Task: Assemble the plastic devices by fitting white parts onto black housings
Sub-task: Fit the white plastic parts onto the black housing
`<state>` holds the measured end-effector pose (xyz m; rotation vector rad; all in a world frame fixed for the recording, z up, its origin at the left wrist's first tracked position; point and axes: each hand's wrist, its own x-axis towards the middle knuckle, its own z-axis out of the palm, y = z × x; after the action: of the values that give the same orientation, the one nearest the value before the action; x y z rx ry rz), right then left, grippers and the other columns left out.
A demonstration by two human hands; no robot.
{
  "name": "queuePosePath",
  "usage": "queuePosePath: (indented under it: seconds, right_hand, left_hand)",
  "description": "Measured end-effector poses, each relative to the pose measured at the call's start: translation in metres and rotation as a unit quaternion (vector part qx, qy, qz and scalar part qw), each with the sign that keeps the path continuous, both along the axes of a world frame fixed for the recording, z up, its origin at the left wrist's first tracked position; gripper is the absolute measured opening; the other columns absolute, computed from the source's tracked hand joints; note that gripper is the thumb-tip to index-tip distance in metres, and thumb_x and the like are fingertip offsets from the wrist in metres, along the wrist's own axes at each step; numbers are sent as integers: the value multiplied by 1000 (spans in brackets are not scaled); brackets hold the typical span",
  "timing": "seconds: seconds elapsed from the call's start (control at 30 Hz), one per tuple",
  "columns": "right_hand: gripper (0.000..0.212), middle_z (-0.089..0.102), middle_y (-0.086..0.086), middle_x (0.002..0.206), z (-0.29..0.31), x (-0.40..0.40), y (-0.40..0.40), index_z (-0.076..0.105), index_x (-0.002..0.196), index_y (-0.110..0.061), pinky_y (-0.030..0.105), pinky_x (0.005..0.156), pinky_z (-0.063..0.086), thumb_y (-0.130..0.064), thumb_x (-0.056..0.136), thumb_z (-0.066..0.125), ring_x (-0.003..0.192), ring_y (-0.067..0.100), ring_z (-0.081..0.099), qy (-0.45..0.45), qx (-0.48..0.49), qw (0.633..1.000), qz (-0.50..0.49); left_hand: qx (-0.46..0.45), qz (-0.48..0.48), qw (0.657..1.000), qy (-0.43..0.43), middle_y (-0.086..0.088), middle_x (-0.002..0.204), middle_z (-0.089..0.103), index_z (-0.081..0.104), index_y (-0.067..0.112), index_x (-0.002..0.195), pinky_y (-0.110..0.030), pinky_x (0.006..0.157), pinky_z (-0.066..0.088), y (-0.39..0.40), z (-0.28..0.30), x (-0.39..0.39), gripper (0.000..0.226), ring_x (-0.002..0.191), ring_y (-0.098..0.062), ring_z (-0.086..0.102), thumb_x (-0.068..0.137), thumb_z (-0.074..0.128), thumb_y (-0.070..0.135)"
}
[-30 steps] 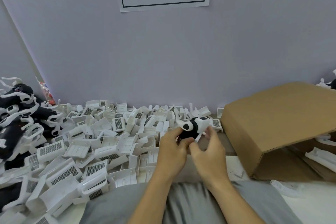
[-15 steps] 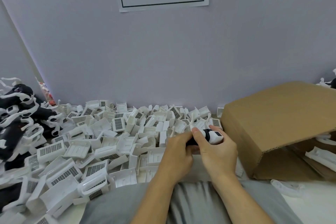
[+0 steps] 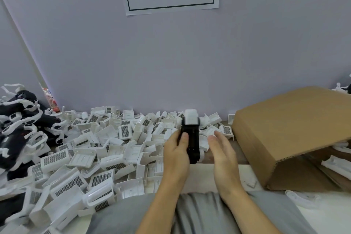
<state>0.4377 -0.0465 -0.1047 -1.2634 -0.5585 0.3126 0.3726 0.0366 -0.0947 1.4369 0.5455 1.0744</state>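
White plastic parts (image 3: 340, 166) are seen inside the brown cardboard box (image 3: 284, 129), partly cut off at right. The black plastic housing with white cap (image 3: 191, 135) is gripped by the left hand (image 3: 177, 150); the right hand (image 3: 222, 150) is held open, empty.

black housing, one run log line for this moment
left hand: holds black housing upright | white part: on housing top | right hand: open beside it, holding nothing

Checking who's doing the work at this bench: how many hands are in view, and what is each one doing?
2. The left hand grips the black housing, which has a white part at its top. The right hand is open just right of it, holding nothing.
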Motion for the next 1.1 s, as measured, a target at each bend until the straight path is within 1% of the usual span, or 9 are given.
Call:
queuePosePath:
  seconds: [0.1,0.17,0.33,0.4,0.5,0.6,0.77,1.0,1.1]
  right_hand:
    - [32,60,-5,136,0,3,0,58,134,-20,27,107,41,-25,105,44,123,4,53,21,-13,1000,-17]
    - [31,63,-1,130,-1,3,2,61,128,-19,42,111,41,-24,107,39,125,13,56,39,-36,998,-18]
    - [31,69,0,108,2,2,4,68,114,-20,31,76,47,-23,106,37,101,15,63,59,-66,996,-24]
    - [31,69,1,100,1,2,4,69,109,-21,30,70,45,-21,106,38,93,16,63,57,-78,995,-23]
    - [30,68,-1,92,1,2,3,69,102,-23,32,67,46,-20,105,39,84,17,64,58,-93,994,-16]
    - [29,69,4,85,2,3,4,68,94,-21,32,64,46,-19,104,41,79,21,65,81,-91,993,-2]
    - [29,72,17,75,3,-1,4,67,91,-10,31,58,43,-18,102,41,61,26,65,88,-77,991,72]
    - [40,69,16,87,6,-7,-2,60,106,-2,37,67,45,-26,76,53,64,28,66,36,-55,985,158]
    - [14,70,10,81,6,-9,-3,57,102,-8,37,66,44,-16,91,60,63,27,65,19,-62,985,161]
  left_hand:
    - [-178,-37,980,-81,-9,83,68,76,15,81,-36,73,50,4,7,-5,32,76,-22,63,98,54,32]
    - [-205,-51,972,-101,-6,78,68,77,22,70,-34,70,52,7,10,-6,27,70,-19,65,83,69,45]
    - [-188,-11,981,-53,-2,70,69,73,29,63,-32,62,57,9,5,-2,14,66,-19,68,67,83,37]
    - [-208,8,977,-39,-5,76,70,70,26,76,-36,66,59,7,5,-2,21,70,-21,70,63,80,39]
    - [-275,-4,959,-62,-7,84,67,55,8,104,-38,66,56,5,9,-2,59,72,-22,69,62,82,40]
    - [-293,-50,948,-114,-14,93,61,56,7,110,-34,63,53,4,14,-5,44,74,-23,64,84,75,37]
    - [-279,-81,946,-141,-28,110,63,57,-4,124,-48,85,47,0,19,-9,44,99,-38,60,94,59,28]
    - [-287,-122,942,-123,-16,106,71,57,1,132,-37,71,56,0,17,-12,35,81,-23,70,105,42,18]
    - [-306,-127,939,-98,-14,110,72,60,2,130,-35,66,48,-1,16,-12,40,88,-31,65,101,43,25]
